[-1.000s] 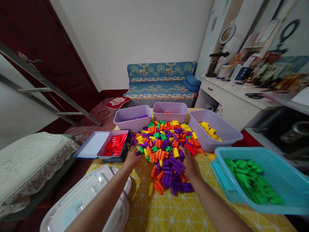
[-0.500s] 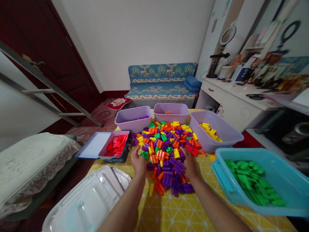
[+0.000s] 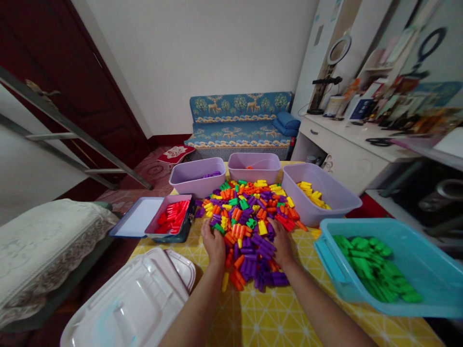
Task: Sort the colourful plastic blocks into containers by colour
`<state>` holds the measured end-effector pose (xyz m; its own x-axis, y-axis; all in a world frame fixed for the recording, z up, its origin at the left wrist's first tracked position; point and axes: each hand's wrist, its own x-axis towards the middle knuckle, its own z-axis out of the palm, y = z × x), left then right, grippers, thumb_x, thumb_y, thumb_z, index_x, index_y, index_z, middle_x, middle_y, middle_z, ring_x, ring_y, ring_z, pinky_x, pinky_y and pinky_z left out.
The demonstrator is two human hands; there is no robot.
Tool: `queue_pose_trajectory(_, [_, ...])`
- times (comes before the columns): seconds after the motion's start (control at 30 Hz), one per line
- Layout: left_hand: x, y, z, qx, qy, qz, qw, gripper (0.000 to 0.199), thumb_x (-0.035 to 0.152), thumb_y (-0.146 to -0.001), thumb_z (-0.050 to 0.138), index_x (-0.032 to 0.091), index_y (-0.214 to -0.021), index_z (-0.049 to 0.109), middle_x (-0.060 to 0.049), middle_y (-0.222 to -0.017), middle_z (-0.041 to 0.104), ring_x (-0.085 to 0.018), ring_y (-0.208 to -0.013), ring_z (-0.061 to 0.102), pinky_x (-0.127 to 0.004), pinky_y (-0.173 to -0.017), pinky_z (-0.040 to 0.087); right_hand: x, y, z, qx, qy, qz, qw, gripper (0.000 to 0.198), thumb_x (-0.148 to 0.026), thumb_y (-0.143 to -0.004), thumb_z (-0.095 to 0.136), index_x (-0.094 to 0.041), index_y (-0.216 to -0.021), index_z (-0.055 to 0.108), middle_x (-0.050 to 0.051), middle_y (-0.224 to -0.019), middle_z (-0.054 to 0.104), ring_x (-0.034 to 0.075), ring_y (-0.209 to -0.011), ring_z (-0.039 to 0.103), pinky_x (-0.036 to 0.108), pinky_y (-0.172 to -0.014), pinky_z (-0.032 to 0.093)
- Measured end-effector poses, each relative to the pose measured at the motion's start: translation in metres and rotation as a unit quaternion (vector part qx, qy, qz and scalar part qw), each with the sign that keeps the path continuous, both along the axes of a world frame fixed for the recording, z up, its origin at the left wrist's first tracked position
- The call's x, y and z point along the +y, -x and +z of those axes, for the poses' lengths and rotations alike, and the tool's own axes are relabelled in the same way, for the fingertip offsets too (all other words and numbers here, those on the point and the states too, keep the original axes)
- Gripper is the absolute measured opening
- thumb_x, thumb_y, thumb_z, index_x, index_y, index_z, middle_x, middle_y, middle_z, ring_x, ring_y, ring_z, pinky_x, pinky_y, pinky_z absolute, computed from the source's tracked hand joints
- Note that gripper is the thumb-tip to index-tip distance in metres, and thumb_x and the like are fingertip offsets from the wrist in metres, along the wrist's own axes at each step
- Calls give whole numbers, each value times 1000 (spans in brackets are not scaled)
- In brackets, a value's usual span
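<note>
A mixed heap of small tube-shaped plastic toy pieces (image 3: 240, 217) in purple, orange, yellow, green and red is spread over the middle of the table. At the heap's left edge is my left hand (image 3: 214, 243), fingers apart and touching or close to green and orange pieces. On the opposite side my right hand (image 3: 282, 245) rests against the heap beside purple pieces (image 3: 263, 243); its fingers are apart and its fingertips partly hidden. I see nothing gripped in either hand. Purple pieces lie thickest at the near end, between my forearms.
Lilac bins (image 3: 197, 183) line the back; the right one (image 3: 318, 212) holds yellow pieces. A tin (image 3: 170, 237) of red pieces stands left. A turquoise bin (image 3: 340, 284) with green pieces stands right. White lids (image 3: 133, 299) lie front left on the yellow tablecloth (image 3: 253, 313).
My left hand has moved slightly right, in against the heap's edge, and some pieces there have shifted. My right hand stays at about the same spot. The view has tilted a little.
</note>
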<state>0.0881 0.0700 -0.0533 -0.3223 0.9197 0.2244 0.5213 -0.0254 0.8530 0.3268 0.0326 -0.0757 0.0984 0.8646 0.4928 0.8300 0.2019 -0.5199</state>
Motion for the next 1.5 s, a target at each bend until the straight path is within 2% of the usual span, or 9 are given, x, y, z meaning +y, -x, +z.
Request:
queue_pose_trajectory(0.1, [10,-2,9,-12,-17,35,999,44,19,-88,39,18,-128,57,-12,-138,55,-21,-134,46,-39,-115,35,0,-1,-1,-6,2,-5,1000,63,-27,-77,55,-18,-139,46,14,-132,58,28,-125,53,48,-103,45])
queue_pose_trajectory(0.27, [13,-1,14,-25,-31,-61,997,40,31,-93,40,18,-121,65,-9,-130,64,-21,-127,54,-40,-113,38,1,-2,-3,7,3,2,1000,63,-29,-78,55,-19,-140,45,14,-132,57,28,-126,52,47,-104,44])
queue_pose_trajectory(0.53, [8,-1,8,-77,-40,-70,994,41,33,-95,38,16,-117,68,-9,-124,68,-20,-119,60,-37,-108,44,6,-2,1,-2,36,-1,999,67,-20,-73,57,-18,-140,45,14,-134,57,28,-127,52,48,-105,44])
queue_pose_trajectory(0.67, [10,-1,5,-84,-50,-72,993,41,34,-95,38,18,-118,67,-9,-126,67,-20,-121,59,-38,-109,43,21,-12,26,-26,126,30,991,65,-10,-68,57,-17,-133,54,14,-129,63,27,-118,60,42,-100,48])
queue_pose_trajectory(0.8, [10,0,4,-92,-68,-81,990,42,37,-97,39,18,-121,66,-10,-129,65,-21,-125,56,-39,-111,40,30,-20,67,-82,203,42,975,57,-14,-68,63,-22,-125,63,10,-120,69,28,-106,66,39,-90,50])
queue_pose_trajectory(1.03, [12,-1,0,-105,-87,-76,988,38,37,-94,45,18,-116,70,-10,-124,68,-23,-122,58,-44,-109,41,-4,11,114,-64,193,-12,979,23,-32,-85,59,-23,-103,70,5,-99,73,20,-85,68,28,-73,48])
queue_pose_trajectory(1.2, [13,-2,-4,-103,-100,-76,987,37,36,-94,46,19,-116,70,-11,-125,68,-24,-122,59,-46,-109,41,-39,36,108,-63,247,-35,966,24,-34,-77,71,-24,-99,71,6,-99,68,22,-83,66,29,-68,45])
queue_pose_trajectory(1.4, [13,-1,-3,-101,-98,-78,987,36,37,-94,47,20,-115,71,-11,-124,69,-25,-122,59,-46,-109,42,-41,40,91,-12,186,-39,982,17,-23,-67,73,-23,-84,67,7,-95,66,26,-95,63,35,-83,47])
queue_pose_trajectory(1.5, [12,-1,-3,-101,-99,-77,987,36,37,-94,47,20,-115,71,-10,-123,69,-25,-120,60,-45,-108,43,-37,40,88,94,166,-36,981,11,-24,-68,67,-23,-78,62,4,-87,67,25,-90,64,36,-82,48])
